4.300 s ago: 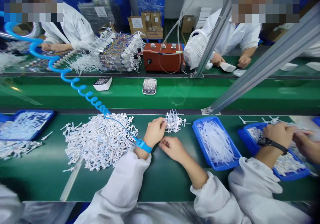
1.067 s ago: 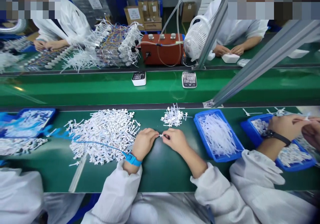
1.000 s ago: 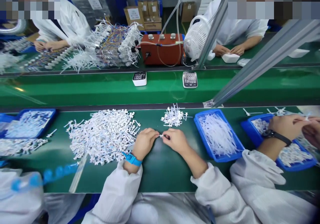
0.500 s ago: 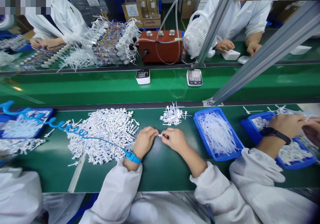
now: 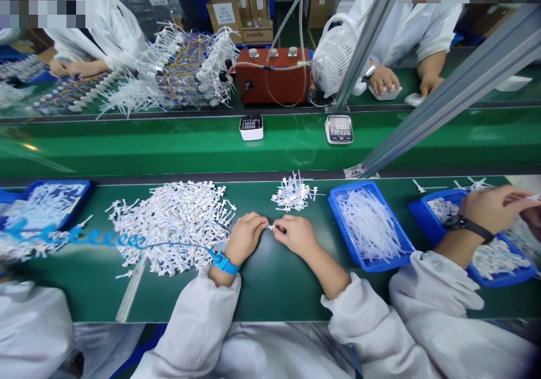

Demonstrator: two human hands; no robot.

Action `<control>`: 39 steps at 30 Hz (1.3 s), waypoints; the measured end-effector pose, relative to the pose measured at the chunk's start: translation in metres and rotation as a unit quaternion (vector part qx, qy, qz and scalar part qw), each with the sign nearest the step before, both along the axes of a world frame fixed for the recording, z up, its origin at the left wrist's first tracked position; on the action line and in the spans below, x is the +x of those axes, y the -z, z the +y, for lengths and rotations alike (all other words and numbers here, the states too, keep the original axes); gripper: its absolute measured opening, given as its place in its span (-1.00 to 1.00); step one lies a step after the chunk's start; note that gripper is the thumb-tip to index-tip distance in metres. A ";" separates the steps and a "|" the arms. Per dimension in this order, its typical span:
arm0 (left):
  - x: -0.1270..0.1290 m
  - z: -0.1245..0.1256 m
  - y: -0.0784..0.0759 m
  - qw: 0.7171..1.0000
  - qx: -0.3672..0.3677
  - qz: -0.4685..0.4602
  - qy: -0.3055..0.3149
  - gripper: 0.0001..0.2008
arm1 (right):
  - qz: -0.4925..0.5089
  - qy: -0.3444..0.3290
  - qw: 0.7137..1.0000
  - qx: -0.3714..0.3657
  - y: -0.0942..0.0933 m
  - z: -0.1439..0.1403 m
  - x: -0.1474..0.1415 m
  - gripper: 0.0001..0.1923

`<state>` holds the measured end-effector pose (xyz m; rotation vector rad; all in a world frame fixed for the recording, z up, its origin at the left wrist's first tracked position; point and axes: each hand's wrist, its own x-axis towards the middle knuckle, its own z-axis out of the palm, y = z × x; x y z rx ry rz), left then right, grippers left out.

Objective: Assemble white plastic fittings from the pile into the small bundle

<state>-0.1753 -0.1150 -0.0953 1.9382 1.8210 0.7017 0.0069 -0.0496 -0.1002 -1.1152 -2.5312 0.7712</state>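
Observation:
My left hand (image 5: 247,236), with a blue wrist strap (image 5: 225,263), is closed in a pinch. Facing it, my right hand (image 5: 297,234) pinches too, and a small white plastic fitting (image 5: 270,227) spans the fingertips of both. Its ends are covered by my fingers. Left of my hands spreads a large pile of white fittings with short tubes (image 5: 173,227). A smaller pile of fittings with tubes (image 5: 295,192) lies just beyond my fingers. To the right, a blue tray (image 5: 347,242) holds many thin translucent tubes (image 5: 372,224).
A blue coiled cord (image 5: 93,237) runs left from my strap. At right, a co-worker's hand (image 5: 486,212) is above another blue tray (image 5: 486,280). Two white monitors (image 5: 252,128) sit on the green belt (image 5: 190,148). A slanted metal post (image 5: 422,119) stands at right.
The two monitors have shifted right along the belt. The blue cord has swung lower. My hands keep almost the same place, and the co-worker's hands at right have moved slightly.

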 end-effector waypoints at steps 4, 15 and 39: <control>0.002 -0.001 -0.001 1.000 0.003 0.013 -0.010 -0.78 | -0.008 0.005 1.000 0.005 0.001 -0.001 -0.001 -0.77; 0.009 0.002 -0.004 0.996 -0.015 0.091 -0.011 -0.77 | -0.038 0.009 0.999 0.023 -0.002 -0.002 -0.003 -0.78; 0.012 0.000 -0.004 0.989 -0.020 0.148 -0.010 -0.78 | -0.090 0.022 0.995 0.026 -0.009 -0.003 -0.006 -0.76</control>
